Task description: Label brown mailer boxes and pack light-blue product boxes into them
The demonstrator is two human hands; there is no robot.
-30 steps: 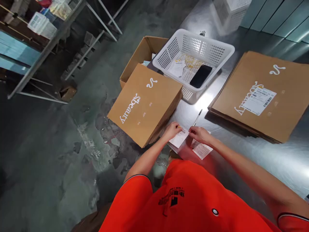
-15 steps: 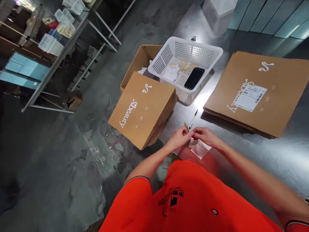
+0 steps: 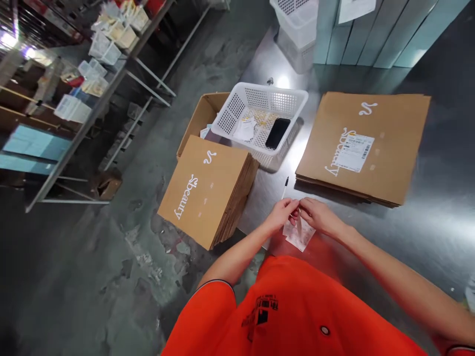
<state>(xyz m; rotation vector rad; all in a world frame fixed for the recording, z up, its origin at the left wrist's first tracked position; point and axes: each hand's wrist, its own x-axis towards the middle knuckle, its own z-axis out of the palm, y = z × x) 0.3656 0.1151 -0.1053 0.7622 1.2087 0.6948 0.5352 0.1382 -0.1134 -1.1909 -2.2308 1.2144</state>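
Paper slip point(image 3: 299, 225): one, raised off the counter point(image 3: 389, 237) and seen narrow, no longer flat; location, near side of the white plastic basket point(image 3: 272, 89). Left hand point(image 3: 279, 216) and right hand point(image 3: 321, 216): brought together, fingers of both pinching the slip; judged mid-handling, its print unreadable. Printed slips point(image 3: 302, 240): beneath the hands, basket's near side. Pen point(image 3: 286, 182): between basket and hands. Smartphone point(image 3: 277, 133): inside basket. Labelled carton stack point(image 3: 389, 143): right of basket.
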